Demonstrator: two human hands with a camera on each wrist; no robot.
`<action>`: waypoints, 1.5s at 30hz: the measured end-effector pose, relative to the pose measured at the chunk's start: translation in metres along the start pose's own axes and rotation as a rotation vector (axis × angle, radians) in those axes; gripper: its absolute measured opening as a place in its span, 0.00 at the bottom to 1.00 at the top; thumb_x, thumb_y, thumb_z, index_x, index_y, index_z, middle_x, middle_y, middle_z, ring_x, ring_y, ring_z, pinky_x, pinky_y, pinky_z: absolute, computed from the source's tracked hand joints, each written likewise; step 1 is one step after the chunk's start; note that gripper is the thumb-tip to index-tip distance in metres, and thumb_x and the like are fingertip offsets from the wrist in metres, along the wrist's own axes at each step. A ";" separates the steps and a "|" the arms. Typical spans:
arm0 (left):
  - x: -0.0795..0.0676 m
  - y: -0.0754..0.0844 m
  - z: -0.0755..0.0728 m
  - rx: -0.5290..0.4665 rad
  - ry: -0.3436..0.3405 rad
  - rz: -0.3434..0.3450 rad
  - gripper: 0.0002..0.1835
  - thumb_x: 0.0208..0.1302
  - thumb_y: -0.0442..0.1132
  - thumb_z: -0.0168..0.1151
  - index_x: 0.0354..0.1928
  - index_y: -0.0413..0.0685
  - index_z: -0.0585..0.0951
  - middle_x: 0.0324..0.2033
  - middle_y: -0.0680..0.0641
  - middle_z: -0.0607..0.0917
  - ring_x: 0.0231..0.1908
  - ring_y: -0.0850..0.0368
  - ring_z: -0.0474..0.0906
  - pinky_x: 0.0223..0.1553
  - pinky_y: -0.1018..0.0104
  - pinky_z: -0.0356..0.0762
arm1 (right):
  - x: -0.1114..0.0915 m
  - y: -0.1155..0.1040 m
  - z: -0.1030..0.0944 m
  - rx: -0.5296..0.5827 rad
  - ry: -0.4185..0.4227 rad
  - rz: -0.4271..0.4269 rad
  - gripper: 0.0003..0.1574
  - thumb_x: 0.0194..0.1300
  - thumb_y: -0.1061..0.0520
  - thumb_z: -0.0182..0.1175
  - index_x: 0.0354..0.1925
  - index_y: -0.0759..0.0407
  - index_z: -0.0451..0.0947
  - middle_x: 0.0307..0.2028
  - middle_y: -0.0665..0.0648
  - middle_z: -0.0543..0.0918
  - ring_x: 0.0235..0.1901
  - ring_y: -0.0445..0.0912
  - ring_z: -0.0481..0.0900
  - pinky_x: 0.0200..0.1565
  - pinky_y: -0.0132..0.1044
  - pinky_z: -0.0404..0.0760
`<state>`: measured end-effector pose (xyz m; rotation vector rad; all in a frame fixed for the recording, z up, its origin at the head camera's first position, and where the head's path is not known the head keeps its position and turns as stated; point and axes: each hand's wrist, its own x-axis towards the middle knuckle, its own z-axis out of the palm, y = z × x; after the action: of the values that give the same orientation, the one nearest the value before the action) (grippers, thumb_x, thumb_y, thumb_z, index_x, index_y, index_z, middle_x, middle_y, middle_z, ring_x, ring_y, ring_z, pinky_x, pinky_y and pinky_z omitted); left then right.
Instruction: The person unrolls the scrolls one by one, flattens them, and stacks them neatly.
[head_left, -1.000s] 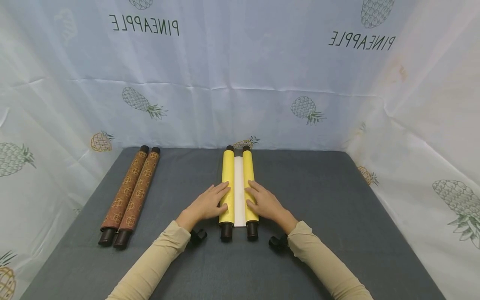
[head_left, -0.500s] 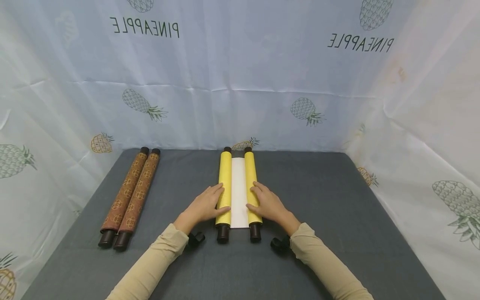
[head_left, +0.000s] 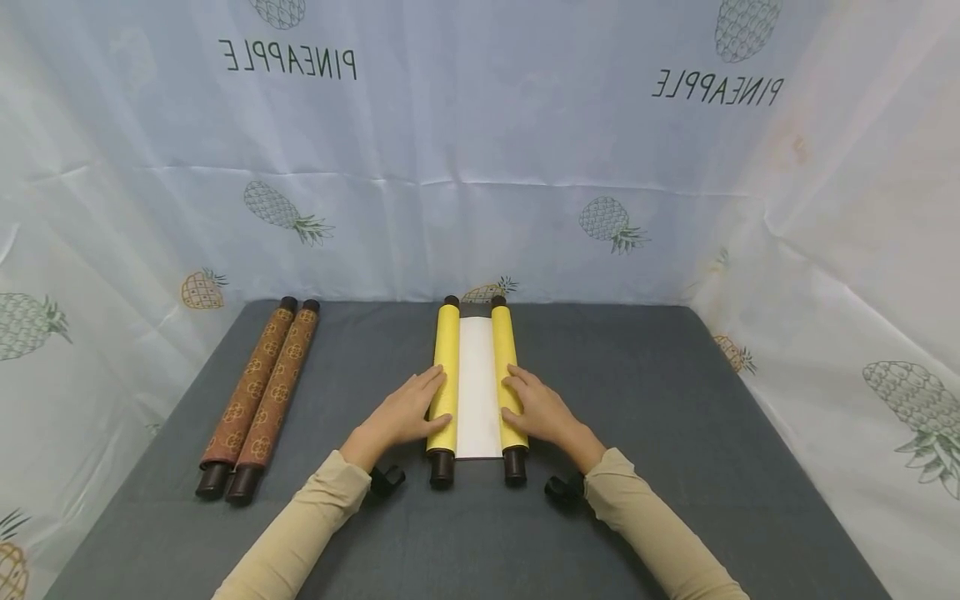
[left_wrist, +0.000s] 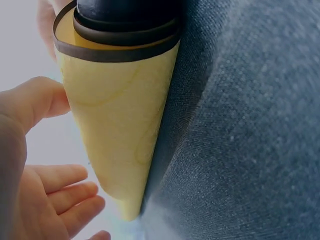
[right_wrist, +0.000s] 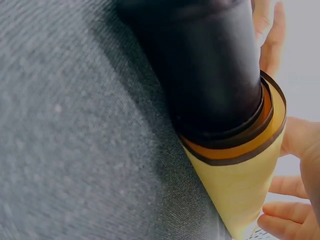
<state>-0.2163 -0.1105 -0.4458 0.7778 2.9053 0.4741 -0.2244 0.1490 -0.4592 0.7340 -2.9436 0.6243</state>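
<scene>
A yellow scroll (head_left: 447, 358) with dark rod ends lies partly unrolled in mid-table, a white strip (head_left: 478, 387) showing between its two rolls. On the left roll rests my left hand (head_left: 402, 412), its thumb and fingertips against the yellow paper. My right hand (head_left: 546, 408) touches the right roll in the same way. In the left wrist view the thumb (left_wrist: 50, 97) meets the roll's side, and the fingers are extended. The right wrist view has the dark rod end (right_wrist: 210, 70) in front, with the right hand's fingers (right_wrist: 287, 215) beside the yellow paper.
Two brown patterned rolls (head_left: 251, 392) with dark ends lie side by side at the table's left. Grey cloth (head_left: 637, 375) covers the table. A pineapple-print curtain (head_left: 480, 133) hangs behind it and at both sides.
The two yellow rolls have moved apart, left roll leftward and right roll rightward, each with its hand. The white strip between them is wider. The brown rolls have stayed put.
</scene>
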 end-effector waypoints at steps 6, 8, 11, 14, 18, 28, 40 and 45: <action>-0.003 -0.003 0.001 -0.024 -0.013 -0.002 0.37 0.64 0.47 0.55 0.71 0.37 0.61 0.74 0.39 0.58 0.75 0.45 0.55 0.75 0.47 0.53 | -0.002 0.002 0.002 -0.002 0.010 -0.041 0.28 0.60 0.56 0.57 0.59 0.65 0.74 0.68 0.65 0.68 0.68 0.59 0.68 0.63 0.53 0.74; -0.004 -0.004 0.001 -0.032 -0.018 -0.001 0.36 0.63 0.46 0.54 0.71 0.37 0.61 0.74 0.40 0.58 0.75 0.45 0.55 0.75 0.47 0.53 | -0.003 0.003 0.002 -0.006 0.011 -0.047 0.28 0.60 0.57 0.56 0.58 0.64 0.74 0.68 0.65 0.68 0.68 0.58 0.68 0.63 0.53 0.74; -0.005 -0.004 0.002 -0.038 -0.030 0.001 0.36 0.62 0.45 0.53 0.71 0.38 0.61 0.75 0.41 0.58 0.75 0.46 0.54 0.76 0.47 0.52 | -0.004 0.004 0.003 -0.013 0.013 -0.052 0.27 0.60 0.58 0.56 0.58 0.64 0.75 0.69 0.64 0.68 0.69 0.58 0.67 0.63 0.52 0.74; -0.005 -0.004 0.002 -0.048 -0.031 0.006 0.35 0.62 0.45 0.52 0.71 0.39 0.62 0.75 0.42 0.58 0.76 0.46 0.53 0.76 0.47 0.51 | -0.004 0.005 0.003 -0.007 0.025 -0.063 0.26 0.59 0.59 0.56 0.57 0.64 0.76 0.69 0.64 0.68 0.70 0.57 0.66 0.64 0.52 0.73; -0.006 -0.004 0.003 -0.052 -0.032 0.009 0.34 0.63 0.44 0.52 0.70 0.40 0.63 0.75 0.42 0.58 0.76 0.45 0.52 0.76 0.46 0.51 | -0.005 0.008 0.002 0.012 0.025 -0.059 0.26 0.61 0.60 0.55 0.57 0.64 0.76 0.69 0.63 0.68 0.71 0.57 0.65 0.66 0.51 0.71; -0.008 -0.005 0.004 -0.047 -0.003 -0.030 0.31 0.68 0.48 0.52 0.68 0.40 0.66 0.74 0.42 0.61 0.75 0.45 0.56 0.75 0.48 0.54 | -0.006 0.012 0.001 0.047 -0.008 0.004 0.28 0.64 0.52 0.59 0.59 0.63 0.74 0.71 0.62 0.66 0.72 0.56 0.63 0.68 0.51 0.68; -0.014 -0.007 -0.002 -0.005 0.021 -0.044 0.36 0.64 0.50 0.58 0.68 0.34 0.65 0.72 0.36 0.62 0.73 0.41 0.58 0.74 0.46 0.56 | -0.011 0.015 -0.008 0.054 -0.030 0.023 0.33 0.60 0.52 0.64 0.60 0.66 0.72 0.70 0.66 0.65 0.69 0.60 0.66 0.66 0.53 0.71; -0.018 -0.011 -0.003 -0.024 0.034 -0.038 0.35 0.63 0.45 0.56 0.69 0.34 0.63 0.73 0.36 0.61 0.73 0.42 0.57 0.74 0.45 0.56 | -0.014 0.016 -0.012 0.051 -0.034 0.013 0.32 0.61 0.54 0.61 0.61 0.67 0.71 0.70 0.67 0.64 0.70 0.61 0.65 0.66 0.54 0.70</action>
<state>-0.2070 -0.1295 -0.4468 0.7173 2.9344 0.5227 -0.2198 0.1732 -0.4566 0.7372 -2.9765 0.6967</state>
